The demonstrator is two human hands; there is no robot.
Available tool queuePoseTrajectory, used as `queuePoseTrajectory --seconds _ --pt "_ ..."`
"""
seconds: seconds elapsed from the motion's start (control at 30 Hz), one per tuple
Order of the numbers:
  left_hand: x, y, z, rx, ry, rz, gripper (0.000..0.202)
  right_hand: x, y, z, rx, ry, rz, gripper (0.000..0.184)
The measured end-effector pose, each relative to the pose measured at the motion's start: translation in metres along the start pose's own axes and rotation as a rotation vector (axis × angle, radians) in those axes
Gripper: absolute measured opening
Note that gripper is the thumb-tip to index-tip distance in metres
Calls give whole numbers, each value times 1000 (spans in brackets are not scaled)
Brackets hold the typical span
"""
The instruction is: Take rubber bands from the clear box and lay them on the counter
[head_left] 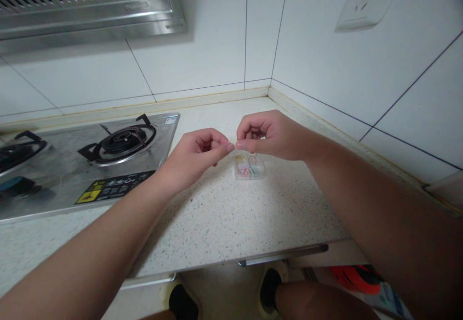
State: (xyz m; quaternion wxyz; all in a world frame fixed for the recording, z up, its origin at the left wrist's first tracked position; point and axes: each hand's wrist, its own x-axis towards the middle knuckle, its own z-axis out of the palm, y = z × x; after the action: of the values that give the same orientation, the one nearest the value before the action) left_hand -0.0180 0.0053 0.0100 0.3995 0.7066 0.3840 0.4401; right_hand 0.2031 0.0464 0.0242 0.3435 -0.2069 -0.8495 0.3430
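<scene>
Above the speckled countertop, my left hand (202, 151) and my right hand (269, 134) meet at their fingertips. Each is closed in a pinch of thumb and forefinger. A thin pale yellowish strand (233, 140) shows faintly between them, too fine to name exactly. Just below my right hand, a small clear divided plastic box (249, 177) sits on the counter. Its compartments hold small pink, green and yellowish items, partly hidden by my fingers.
A steel gas stove (166, 132) with black burners lies on the left, under a range hood (159, 21). White tiled walls (217, 35) meet in the corner behind, with a socket (369, 2) upper right. The countertop (217, 228) ends above a drawer handle (285, 255).
</scene>
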Motion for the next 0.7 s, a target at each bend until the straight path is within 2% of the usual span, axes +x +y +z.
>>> queuePoseTrajectory --seconds 0.7 --pt "-1 3 0 -1 -27 -9 19 0 -1 0 -46 21 -24 9"
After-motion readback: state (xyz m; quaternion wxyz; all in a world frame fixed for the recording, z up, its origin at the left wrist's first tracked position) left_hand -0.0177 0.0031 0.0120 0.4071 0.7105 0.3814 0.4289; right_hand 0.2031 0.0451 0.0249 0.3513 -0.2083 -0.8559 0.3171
